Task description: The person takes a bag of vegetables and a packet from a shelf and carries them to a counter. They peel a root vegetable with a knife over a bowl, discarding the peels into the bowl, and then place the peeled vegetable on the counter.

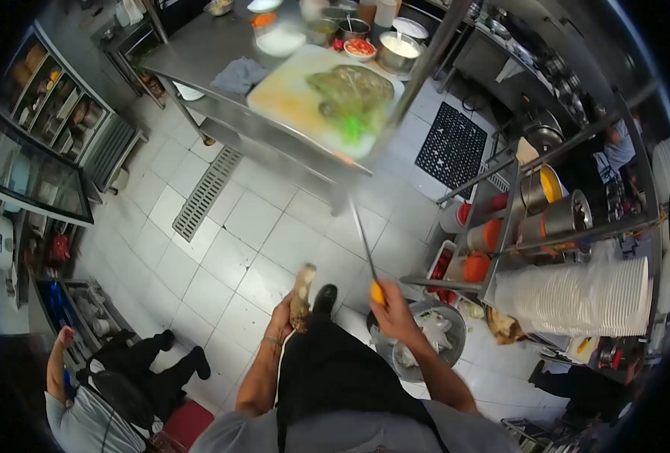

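My left hand (278, 320) is closed around a long, rough brown root (302, 296), held roughly upright, its upper part pale as if peeled. My right hand (397, 312) grips the yellow handle of a knife (364, 240). Its long, thin blade points up and away, toward the table corner, slightly blurred and apart from the root. Beneath my right forearm stands a round bin (463, 332) lined with plastic and holding whitish scraps.
A steel table (188, 68) ahead carries a cutting board (282, 94), bagged greens (354, 87), a grey cloth (239, 75) and several bowls. Shelving with pots and stacked white containers (576, 298) stands right. Another person (101, 392) sits lower left, near an open glass-door fridge (37, 170).
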Demonstrator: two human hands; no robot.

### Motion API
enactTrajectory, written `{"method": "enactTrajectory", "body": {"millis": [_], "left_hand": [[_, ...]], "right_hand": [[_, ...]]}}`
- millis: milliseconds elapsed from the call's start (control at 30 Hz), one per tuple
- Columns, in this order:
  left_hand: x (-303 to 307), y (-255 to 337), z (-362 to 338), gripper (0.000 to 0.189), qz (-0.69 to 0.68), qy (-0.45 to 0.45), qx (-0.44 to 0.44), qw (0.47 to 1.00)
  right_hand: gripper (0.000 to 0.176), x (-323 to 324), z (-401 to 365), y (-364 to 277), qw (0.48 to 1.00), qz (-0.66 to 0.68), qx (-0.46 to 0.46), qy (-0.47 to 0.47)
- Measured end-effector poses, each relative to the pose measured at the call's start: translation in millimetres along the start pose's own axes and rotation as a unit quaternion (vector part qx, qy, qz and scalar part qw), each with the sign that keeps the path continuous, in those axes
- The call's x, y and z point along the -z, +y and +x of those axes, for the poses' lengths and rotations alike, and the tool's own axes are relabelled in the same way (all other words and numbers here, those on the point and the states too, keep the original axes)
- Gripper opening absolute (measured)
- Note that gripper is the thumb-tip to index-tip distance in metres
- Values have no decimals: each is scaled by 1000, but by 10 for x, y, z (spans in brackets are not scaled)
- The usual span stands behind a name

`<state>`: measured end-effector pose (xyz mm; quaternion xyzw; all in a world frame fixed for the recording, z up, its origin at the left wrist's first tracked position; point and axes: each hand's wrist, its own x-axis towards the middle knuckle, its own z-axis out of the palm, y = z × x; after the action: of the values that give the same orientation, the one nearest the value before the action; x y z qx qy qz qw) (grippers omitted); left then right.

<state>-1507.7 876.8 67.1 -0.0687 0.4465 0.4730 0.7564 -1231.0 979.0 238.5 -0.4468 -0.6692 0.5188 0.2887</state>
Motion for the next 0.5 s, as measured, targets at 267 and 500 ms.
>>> {"method": "enactTrajectory", "body": {"millis": [267, 500], "left_hand": [[133, 200, -355, 51, -24, 80, -38, 996], [461, 178, -333, 44, -77, 73, -33, 994]], "right_hand": [[42, -1655, 4327, -760, 954, -73, 139, 254], [53, -2310, 6096, 126, 934, -66, 84, 341]]}}
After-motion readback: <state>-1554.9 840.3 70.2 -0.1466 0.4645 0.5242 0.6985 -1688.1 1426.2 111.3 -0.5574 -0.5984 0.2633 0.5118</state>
